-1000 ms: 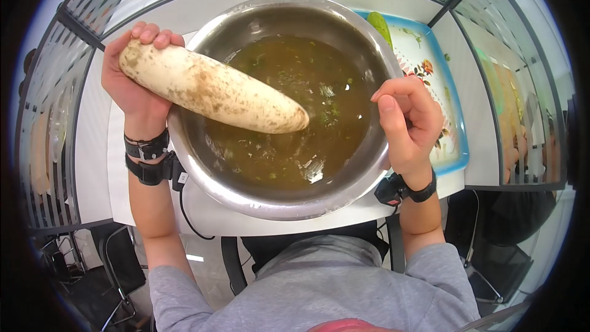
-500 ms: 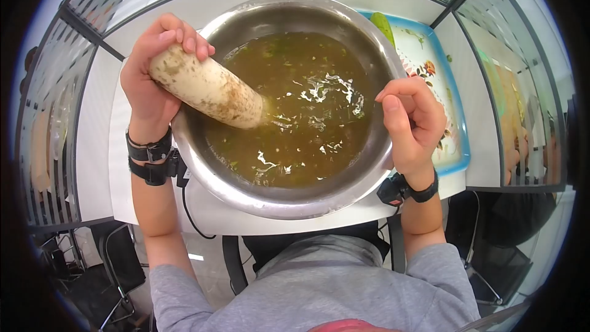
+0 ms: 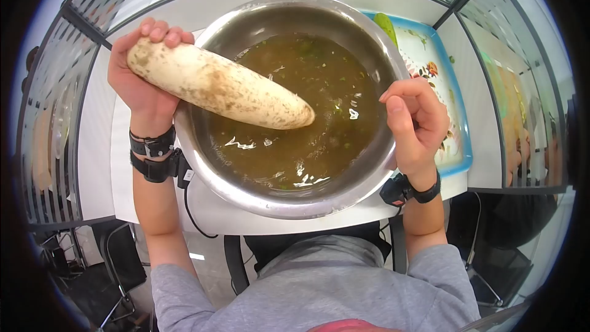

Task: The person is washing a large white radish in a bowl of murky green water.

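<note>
A long white radish (image 3: 221,86), stained with brown dirt, slants over the basin with its tapered end near the water's surface. My left hand (image 3: 147,67) is wrapped around its thick upper end. Beneath it, the wide metal basin (image 3: 289,208) holds murky brown water with small green bits floating in it. My right hand (image 3: 418,123) is at the basin's right rim, fingers curled and thumb bent, with nothing visible in it. Whether it touches the rim I cannot tell.
Behind the basin on the right lies a blue-edged tray (image 3: 458,104) with a flower pattern, bearing a green vegetable (image 3: 385,27). Low partition panels (image 3: 516,86) surround the white table (image 3: 246,215). A black cable (image 3: 190,215) hangs from my left wrist strap (image 3: 153,154).
My left hand has moved up and left, lifting the radish so that its formerly submerged end now shows. The water's ripples have shifted. My right hand is nearly unchanged.
</note>
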`<state>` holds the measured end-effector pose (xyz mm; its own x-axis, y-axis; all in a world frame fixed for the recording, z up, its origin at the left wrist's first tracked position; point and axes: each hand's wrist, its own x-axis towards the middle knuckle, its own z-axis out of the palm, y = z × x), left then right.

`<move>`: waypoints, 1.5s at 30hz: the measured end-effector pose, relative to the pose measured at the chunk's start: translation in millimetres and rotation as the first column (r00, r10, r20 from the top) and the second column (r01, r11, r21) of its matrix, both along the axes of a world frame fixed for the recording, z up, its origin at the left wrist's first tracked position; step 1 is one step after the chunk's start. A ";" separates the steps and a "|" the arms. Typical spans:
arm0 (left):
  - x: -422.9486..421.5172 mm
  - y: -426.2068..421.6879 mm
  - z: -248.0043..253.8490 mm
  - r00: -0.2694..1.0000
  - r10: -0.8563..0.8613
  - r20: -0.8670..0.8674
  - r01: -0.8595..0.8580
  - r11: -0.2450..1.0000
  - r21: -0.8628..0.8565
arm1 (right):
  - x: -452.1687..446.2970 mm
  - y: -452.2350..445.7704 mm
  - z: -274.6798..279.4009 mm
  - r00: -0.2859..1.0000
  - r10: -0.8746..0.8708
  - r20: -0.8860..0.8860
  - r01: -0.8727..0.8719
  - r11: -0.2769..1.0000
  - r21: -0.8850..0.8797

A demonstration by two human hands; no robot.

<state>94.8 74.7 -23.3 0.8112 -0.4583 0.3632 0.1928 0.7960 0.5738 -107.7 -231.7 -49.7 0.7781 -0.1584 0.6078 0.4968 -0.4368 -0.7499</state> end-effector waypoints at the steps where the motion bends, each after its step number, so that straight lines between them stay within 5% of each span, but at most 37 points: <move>1: 2.3 0.8 -0.4 1.000 -0.004 0.004 0.004 1.000 0.000 | 0.2 0.0 0.4 1.000 0.005 0.006 -0.005 1.000 -0.002; 7: 1.2 0.6 0.6 0.996 0.082 -0.041 -0.083 0.996 -0.014 | -0.2 -0.5 1.4 1.000 -0.013 0.010 0.013 0.999 -0.038; 10: -8.6 -5.0 6.0 0.995 0.094 0.028 -0.097 0.987 0.131 | 0.5 0.7 0.9 1.000 -0.005 0.010 0.005 1.000 -0.004; 12: -13.6 -8.8 7.2 0.970 0.101 0.220 -0.167 0.936 0.309 | 0.8 -0.2 0.0 1.000 -0.009 0.010 0.009 1.000 -0.013; 18: -14.8 -13.2 8.1 0.951 0.102 0.292 -0.225 0.876 0.427 | 0.8 -0.4 0.1 1.000 -0.019 0.018 0.020 0.999 -0.025; 25: -7.3 -6.4 5.7 0.983 0.067 0.172 -0.117 0.946 0.301 | 0.5 -0.2 0.9 1.000 -0.015 0.019 0.015 0.999 -0.032; 27: -4.0 -3.3 3.6 0.998 0.031 0.050 -0.038 0.988 0.150 | 0.1 -0.3 0.7 1.000 -0.014 0.013 0.014 1.000 -0.027; 37: 5.5 4.4 -1.9 0.997 0.039 -0.065 -0.043 0.996 -0.073 | -0.3 -0.9 0.2 1.000 -0.015 0.009 0.015 1.000 -0.025; 45: -8.4 -3.0 1.5 0.959 0.120 0.256 -0.168 0.970 0.175 | -0.2 -0.1 -0.2 1.000 -0.013 0.014 0.014 1.000 -0.027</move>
